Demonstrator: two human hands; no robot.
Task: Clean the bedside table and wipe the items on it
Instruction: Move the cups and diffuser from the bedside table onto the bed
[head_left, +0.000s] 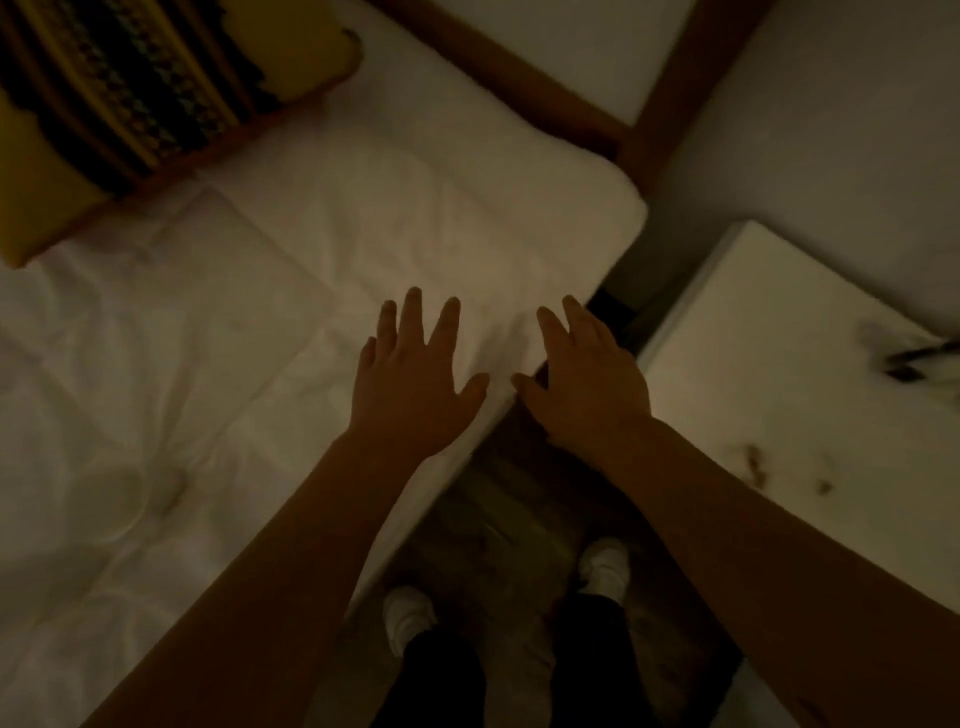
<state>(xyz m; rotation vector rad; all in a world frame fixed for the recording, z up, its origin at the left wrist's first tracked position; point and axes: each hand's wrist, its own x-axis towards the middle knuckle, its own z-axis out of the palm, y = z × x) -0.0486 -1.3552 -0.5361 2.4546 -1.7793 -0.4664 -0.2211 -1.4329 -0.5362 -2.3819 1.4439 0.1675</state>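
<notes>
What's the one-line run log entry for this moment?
left hand: open, over white bedding | right hand: open, at bed edge | bedside table: white, dark smudges, untouched | cloth: none seen

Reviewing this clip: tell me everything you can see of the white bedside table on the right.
The bedside table is a white, flat-topped piece with a squared near corner, standing right of the bed across a dark gap. Its top looks smooth and carries dark smudges or debris near the front edge, plus a blurred dark item at the frame's right edge. Neither hand touches it; the right hand hovers open over the gap beside it.
</notes>
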